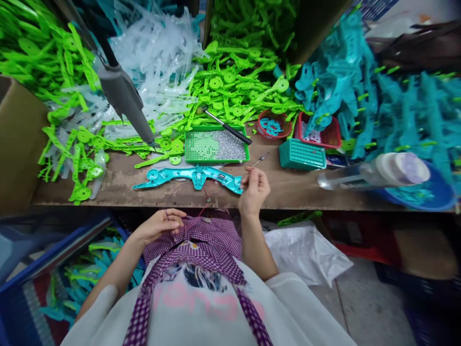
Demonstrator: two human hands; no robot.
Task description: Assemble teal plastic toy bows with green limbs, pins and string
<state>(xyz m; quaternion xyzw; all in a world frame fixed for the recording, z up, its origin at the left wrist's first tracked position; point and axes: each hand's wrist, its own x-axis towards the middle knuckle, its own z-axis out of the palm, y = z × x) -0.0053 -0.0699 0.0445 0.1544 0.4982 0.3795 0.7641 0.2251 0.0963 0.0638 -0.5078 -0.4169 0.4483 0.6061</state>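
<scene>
A long teal plastic part (pixel 176 174) with a round disc at each end lies across the table edge in front of me. My right hand (pixel 255 190) is at its right end, fingers pinched together; what they hold is hidden. Just above those fingertips is a thin rod with a metallic tip (pixel 259 161); I cannot tell whether it is held. Over my lap, my left hand (pixel 162 226) is loosely open, with no object visible in it. Near it, a thin red wire (pixel 204 209) with a tiny end piece hangs from the teal part.
Behind the part stands a green tray (pixel 187 156) of small metal screws, a black-handled hammer (pixel 228 127) across it. A grey electric screwdriver (pixel 124 93) hangs at left. Green, clear and teal parts are heaped behind. Baskets (pixel 302 154) and a bottle (pixel 374 170) stand at right.
</scene>
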